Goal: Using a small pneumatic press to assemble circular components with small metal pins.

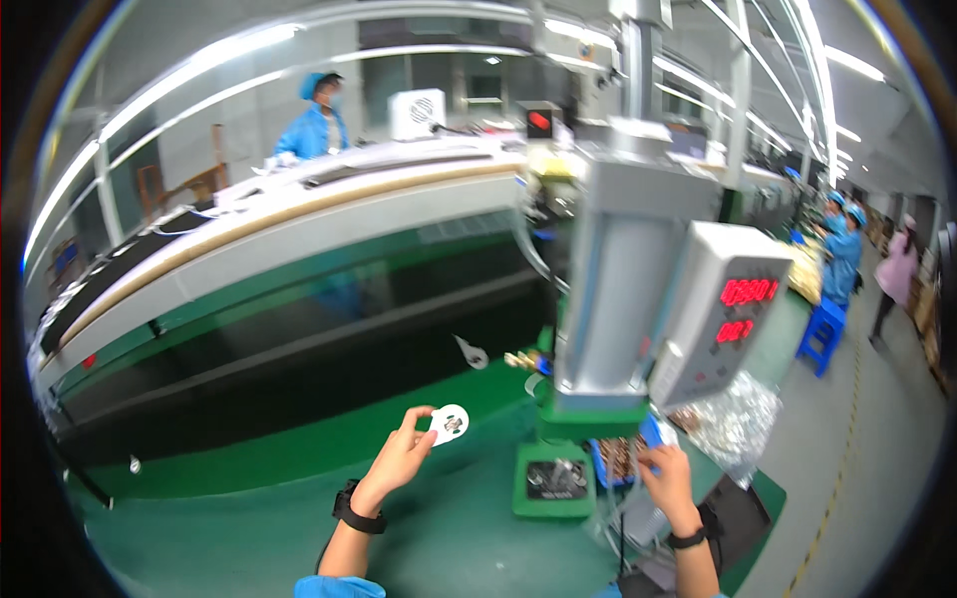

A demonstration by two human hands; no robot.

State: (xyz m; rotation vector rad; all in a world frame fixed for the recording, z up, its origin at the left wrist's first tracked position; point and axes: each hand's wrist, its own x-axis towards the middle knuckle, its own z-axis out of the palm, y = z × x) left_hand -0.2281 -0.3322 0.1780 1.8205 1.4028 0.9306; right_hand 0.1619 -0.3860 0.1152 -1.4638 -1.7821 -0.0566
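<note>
My left hand (398, 461) pinches a white round disc (460, 420) by its edge, thumb and fingers closed on it; a small dark and metallic piece sits in the disc's middle. To the right stands a green-based bench press (616, 269), with a dark plate (556, 480) on its foot. Beside the press my right hand (670, 480) hangs by a blue bin (609, 462) of small copper-coloured parts. Its fingers are bent together; whatever may be between them is too small to make out.
A grey control box (713, 309) with red digits is fixed to the press. Clear plastic bags (733, 424) lie right of it. A dark conveyor belt (329, 369) runs beyond the green table (419, 548), carrying a white part (473, 353). Several people work farther off.
</note>
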